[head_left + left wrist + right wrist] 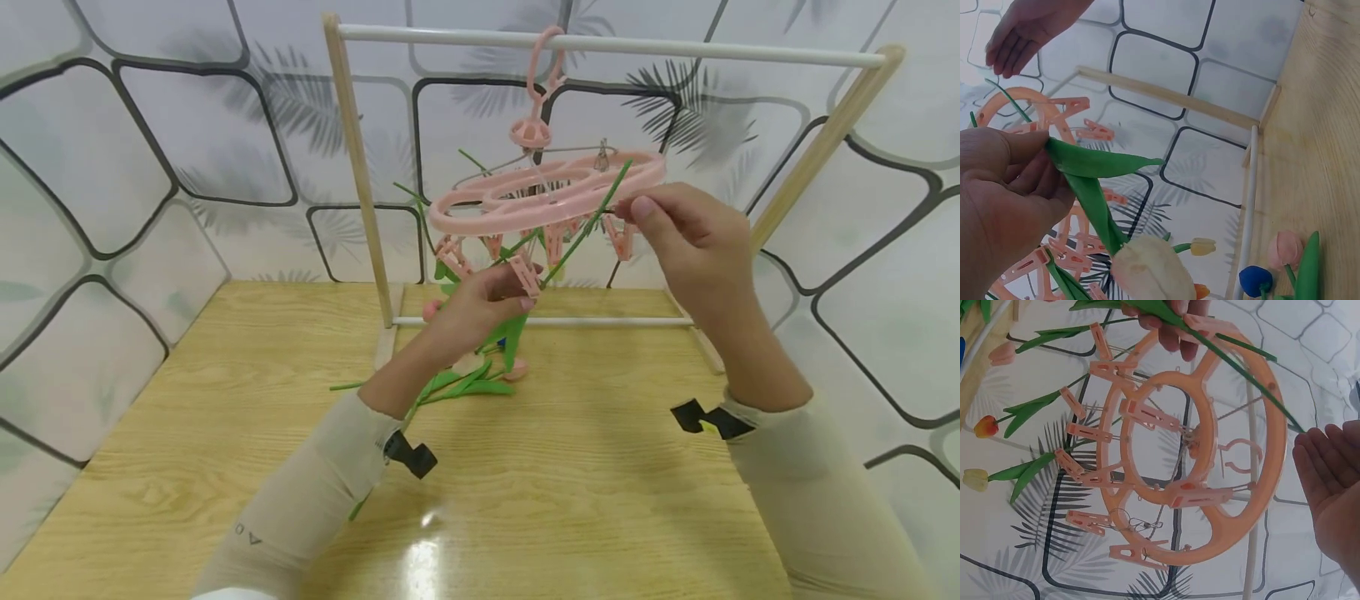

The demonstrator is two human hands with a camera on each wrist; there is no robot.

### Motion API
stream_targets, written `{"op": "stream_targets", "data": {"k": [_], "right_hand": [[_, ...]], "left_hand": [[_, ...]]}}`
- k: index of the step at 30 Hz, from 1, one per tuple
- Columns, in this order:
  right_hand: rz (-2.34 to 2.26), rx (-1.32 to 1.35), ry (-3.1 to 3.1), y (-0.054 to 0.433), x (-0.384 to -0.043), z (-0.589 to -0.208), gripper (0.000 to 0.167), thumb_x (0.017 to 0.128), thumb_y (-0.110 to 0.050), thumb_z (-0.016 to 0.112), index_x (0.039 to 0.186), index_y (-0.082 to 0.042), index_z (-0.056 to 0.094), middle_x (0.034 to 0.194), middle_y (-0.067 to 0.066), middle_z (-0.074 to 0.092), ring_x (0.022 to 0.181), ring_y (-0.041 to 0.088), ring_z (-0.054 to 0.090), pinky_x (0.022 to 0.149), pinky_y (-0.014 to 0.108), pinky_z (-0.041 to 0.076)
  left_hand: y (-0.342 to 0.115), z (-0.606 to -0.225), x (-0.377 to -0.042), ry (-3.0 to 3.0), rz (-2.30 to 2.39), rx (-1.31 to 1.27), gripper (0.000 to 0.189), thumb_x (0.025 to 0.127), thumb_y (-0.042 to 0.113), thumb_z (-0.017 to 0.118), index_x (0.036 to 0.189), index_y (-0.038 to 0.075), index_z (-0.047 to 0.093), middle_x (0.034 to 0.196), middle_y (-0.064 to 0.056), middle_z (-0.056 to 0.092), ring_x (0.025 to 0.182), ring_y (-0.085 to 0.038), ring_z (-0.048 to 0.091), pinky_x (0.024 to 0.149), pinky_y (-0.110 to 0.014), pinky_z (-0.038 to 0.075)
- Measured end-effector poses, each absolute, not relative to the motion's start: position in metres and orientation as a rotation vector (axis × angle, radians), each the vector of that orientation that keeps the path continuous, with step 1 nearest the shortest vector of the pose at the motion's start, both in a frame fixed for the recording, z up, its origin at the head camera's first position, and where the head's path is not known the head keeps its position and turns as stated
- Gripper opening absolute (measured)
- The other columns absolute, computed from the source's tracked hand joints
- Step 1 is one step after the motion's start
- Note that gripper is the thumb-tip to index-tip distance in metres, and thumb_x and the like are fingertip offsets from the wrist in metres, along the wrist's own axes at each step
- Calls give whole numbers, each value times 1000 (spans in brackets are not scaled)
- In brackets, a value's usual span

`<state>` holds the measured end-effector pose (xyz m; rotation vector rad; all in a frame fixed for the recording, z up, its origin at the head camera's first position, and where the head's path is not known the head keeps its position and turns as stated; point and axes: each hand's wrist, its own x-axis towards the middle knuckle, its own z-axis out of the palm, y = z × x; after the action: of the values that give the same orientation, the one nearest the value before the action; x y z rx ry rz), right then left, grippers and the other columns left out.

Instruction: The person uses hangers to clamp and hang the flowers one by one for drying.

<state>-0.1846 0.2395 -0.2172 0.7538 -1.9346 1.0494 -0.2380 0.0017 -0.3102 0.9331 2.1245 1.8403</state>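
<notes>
In the head view, the left hand [487, 308] holds a cream tulip [581, 237] below a round pink clip hanger [495, 218], the tulip's green stem slanting up in front of the ring. The hanger hangs by its hook from the white top bar [450, 35] of a rack with wooden posts [352, 167], which stands on the wood-grained bench [600, 467]. The right hand [701, 242] is raised at the right edge of the ring, near the stem's upper end; whether it touches the ring, I cannot tell from here. More flowers with green leaves [468, 386] lie on the bench beyond the left forearm. In the left wrist view, the left hand's grip pinches the tulip between thumb and fingers where leaf meets stem, its bloom pointing downward, while a blue flower [1255, 281] and a pink flower [1286, 249] show over by the bench. In the right wrist view, the right hand's grip is relaxed, fingers extended side by side, their tips at the free end of the stem; contact is unclear. Pink clips [1147, 415] dangle around the ring, and a pink tulip [1002, 354], a red-orange tulip [986, 427] and a pale yellow tulip [975, 480] hang with their stems running in among them.
</notes>
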Motion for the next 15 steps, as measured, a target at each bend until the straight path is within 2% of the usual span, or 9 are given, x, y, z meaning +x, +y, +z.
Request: {"op": "stream_targets", "data": {"k": [4, 7, 10, 13, 15], "right_hand": [[1103, 711, -1898, 248, -189, -218, 14, 97, 2, 63, 102, 10, 73, 98, 4, 74, 91, 10, 67, 85, 17, 54], [989, 653, -1959, 253, -195, -218, 15, 95, 2, 66, 108, 5, 74, 104, 9, 73, 98, 3, 66, 91, 16, 52], [851, 592, -2029, 256, -201, -219, 19, 93, -1, 70, 112, -2, 76, 110, 9, 72, 107, -2, 62, 97, 15, 47], [779, 591, -2071, 258, -205, -219, 22, 93, -5, 71, 115, -6, 75, 117, 8, 71, 119, 2, 59, 103, 16, 43], [727, 637, -2076, 260, -208, -218, 22, 94, -6, 71, 116, -3, 74, 121, 10, 70, 124, 12, 58, 105, 19, 42]], "left_hand": [[0, -315, -237, 2060, 1899, 916, 34, 102, 8, 60, 136, 6, 59, 133, -10, 63, 122, -21, 61, 101, -37, 53], [-2, -319, -237, 2050, 1923, 893, 40, 102, 9, 60, 141, 7, 55, 137, -12, 61, 126, -22, 60, 104, -37, 51], [-5, -325, -237, 2050, 1942, 868, 45, 102, 10, 60, 146, 10, 52, 142, -9, 59, 132, -21, 56, 108, -38, 48], [-10, -331, -235, 2040, 1967, 878, 46, 103, 10, 57, 148, 12, 50, 148, -6, 55, 139, -19, 50, 112, -38, 45], [-14, -335, -233, 2046, 1981, 897, 46, 104, 9, 55, 149, 12, 49, 151, -5, 52, 142, -17, 46, 114, -38, 43]]}}
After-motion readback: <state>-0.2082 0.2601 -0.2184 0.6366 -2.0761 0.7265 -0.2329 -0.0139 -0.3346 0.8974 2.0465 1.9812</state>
